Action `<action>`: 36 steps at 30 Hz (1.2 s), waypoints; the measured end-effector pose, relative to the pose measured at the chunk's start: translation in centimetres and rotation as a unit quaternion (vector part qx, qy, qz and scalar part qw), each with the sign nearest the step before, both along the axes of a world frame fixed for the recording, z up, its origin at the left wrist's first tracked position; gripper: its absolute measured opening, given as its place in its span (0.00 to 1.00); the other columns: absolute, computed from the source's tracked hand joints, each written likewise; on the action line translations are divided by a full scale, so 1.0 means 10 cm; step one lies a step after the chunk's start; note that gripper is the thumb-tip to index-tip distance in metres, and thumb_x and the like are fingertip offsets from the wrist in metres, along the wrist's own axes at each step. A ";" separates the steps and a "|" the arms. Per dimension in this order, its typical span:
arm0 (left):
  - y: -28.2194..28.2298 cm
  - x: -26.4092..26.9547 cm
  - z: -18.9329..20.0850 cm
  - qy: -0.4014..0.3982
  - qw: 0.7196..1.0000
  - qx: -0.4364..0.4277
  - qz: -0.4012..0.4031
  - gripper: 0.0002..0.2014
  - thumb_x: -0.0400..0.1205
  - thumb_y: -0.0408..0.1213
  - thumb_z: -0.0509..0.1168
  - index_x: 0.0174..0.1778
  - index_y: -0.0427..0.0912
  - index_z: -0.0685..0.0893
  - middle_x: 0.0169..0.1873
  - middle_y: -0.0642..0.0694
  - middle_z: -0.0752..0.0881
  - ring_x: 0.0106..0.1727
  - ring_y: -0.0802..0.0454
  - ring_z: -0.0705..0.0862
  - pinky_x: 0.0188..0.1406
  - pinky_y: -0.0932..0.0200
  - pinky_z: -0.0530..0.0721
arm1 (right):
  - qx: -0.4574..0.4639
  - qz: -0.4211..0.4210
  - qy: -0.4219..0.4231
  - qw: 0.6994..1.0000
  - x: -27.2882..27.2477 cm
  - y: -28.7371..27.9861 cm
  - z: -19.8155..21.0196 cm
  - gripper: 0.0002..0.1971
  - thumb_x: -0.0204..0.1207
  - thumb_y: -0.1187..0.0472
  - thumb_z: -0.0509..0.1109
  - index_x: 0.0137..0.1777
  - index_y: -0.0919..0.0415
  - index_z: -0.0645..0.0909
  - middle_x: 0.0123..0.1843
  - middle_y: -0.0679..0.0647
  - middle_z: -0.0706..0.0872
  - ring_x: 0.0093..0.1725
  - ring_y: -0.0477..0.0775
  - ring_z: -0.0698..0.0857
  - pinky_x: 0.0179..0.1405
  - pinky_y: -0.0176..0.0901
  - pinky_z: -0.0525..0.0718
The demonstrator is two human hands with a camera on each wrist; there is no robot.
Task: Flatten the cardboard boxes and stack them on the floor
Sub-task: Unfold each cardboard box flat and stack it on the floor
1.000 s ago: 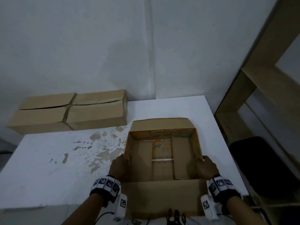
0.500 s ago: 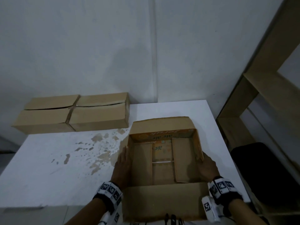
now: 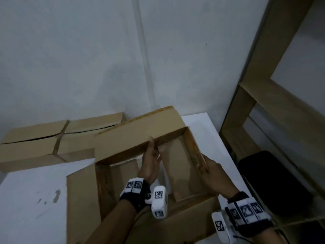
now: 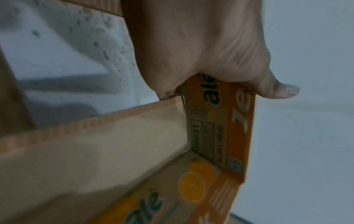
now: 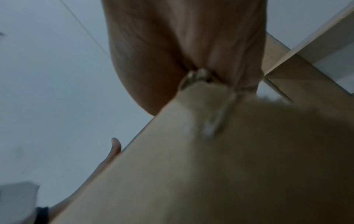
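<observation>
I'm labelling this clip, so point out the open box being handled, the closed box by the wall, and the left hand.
open box (image 3: 140,136), head view, on its far wall.
closed box (image 3: 35,138), head view, on its top flaps.
left hand (image 3: 151,162), head view, on its back.

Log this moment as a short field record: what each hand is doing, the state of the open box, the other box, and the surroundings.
left hand: grips the long wall of the open box from above
right hand: holds the box's short right wall
open box: lifted and skewed, flaps out, bottom open, not yet flat
closed box: on the white table, by the wall, flaps shut
shelf: wooden, to the right
floor stack: not in view
</observation>
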State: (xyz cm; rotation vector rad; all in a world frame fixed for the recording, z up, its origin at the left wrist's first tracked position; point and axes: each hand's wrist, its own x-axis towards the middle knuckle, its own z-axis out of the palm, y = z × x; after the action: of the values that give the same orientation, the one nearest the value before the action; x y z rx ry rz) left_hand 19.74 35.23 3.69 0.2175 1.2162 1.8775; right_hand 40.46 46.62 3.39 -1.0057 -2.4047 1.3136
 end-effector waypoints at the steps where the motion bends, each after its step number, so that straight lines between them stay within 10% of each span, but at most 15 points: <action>1: 0.05 -0.04 0.04 -0.047 0.998 0.018 0.040 0.38 0.73 0.65 0.69 0.76 0.48 0.75 0.64 0.46 0.85 0.62 0.49 0.84 0.70 0.47 0.77 | 0.000 0.006 -0.009 1.000 0.04 0.00 0.00 0.21 0.88 0.55 0.58 0.81 0.50 0.69 0.61 0.52 0.87 0.55 0.49 0.87 0.60 0.44 0.85; 9: 0.21 -0.18 -0.05 -0.124 0.986 -0.018 0.110 0.38 0.68 0.59 0.77 0.74 0.48 0.79 0.61 0.45 0.85 0.47 0.49 0.81 0.45 0.55 0.78 | -0.023 0.013 -0.052 0.998 0.15 -0.13 -0.04 0.20 0.87 0.54 0.58 0.78 0.47 0.71 0.60 0.51 0.88 0.56 0.49 0.87 0.62 0.45 0.85; 17: 0.14 -0.15 -0.02 -0.050 0.998 -0.036 0.013 0.36 0.72 0.63 0.71 0.77 0.58 0.73 0.71 0.51 0.80 0.72 0.49 0.77 0.76 0.46 0.71 | -0.044 -0.015 -0.032 0.998 0.17 -0.20 -0.01 0.19 0.88 0.54 0.58 0.77 0.50 0.72 0.63 0.50 0.86 0.61 0.50 0.86 0.65 0.42 0.83; 22: 0.14 0.09 0.08 0.069 0.980 -0.136 -0.124 0.27 0.79 0.66 0.62 0.73 0.64 0.75 0.71 0.57 0.79 0.71 0.55 0.77 0.73 0.47 0.72 | -0.027 -0.062 -0.015 0.998 0.10 -0.18 0.01 0.21 0.88 0.59 0.57 0.81 0.49 0.68 0.58 0.53 0.88 0.52 0.50 0.87 0.57 0.43 0.86; 27: 0.19 0.51 0.15 0.171 0.903 -0.268 -0.291 0.46 0.73 0.78 0.55 0.83 0.52 0.65 0.80 0.53 0.67 0.79 0.50 0.67 0.79 0.43 0.64 | -0.015 -0.053 0.005 0.998 0.07 -0.24 0.07 0.22 0.87 0.59 0.59 0.80 0.48 0.70 0.52 0.51 0.89 0.49 0.47 0.88 0.58 0.46 0.87; 31: 0.21 0.65 0.29 0.036 0.941 -0.191 -0.276 0.31 0.80 0.65 0.61 0.69 0.45 0.80 0.65 0.38 0.84 0.72 0.36 0.78 0.75 0.37 0.71 | -0.004 -0.011 0.053 0.999 0.03 -0.32 0.29 0.15 0.87 0.58 0.61 0.71 0.44 0.76 0.52 0.39 0.88 0.49 0.37 0.88 0.52 0.30 0.86; 36: 0.29 0.61 0.32 0.107 0.941 -0.142 -0.289 0.29 0.74 0.67 0.68 0.60 0.48 0.85 0.57 0.47 0.88 0.64 0.46 0.85 0.70 0.40 0.80 | -0.014 -0.017 0.077 0.997 0.04 -0.33 0.46 0.12 0.87 0.53 0.61 0.67 0.45 0.78 0.56 0.42 0.89 0.54 0.40 0.88 0.58 0.34 0.85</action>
State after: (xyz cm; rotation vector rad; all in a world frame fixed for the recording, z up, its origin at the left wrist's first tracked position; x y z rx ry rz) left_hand 25.83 38.13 6.89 0.5662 1.3697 1.1777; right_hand 40.84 43.30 7.98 -0.9121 -2.2537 1.3629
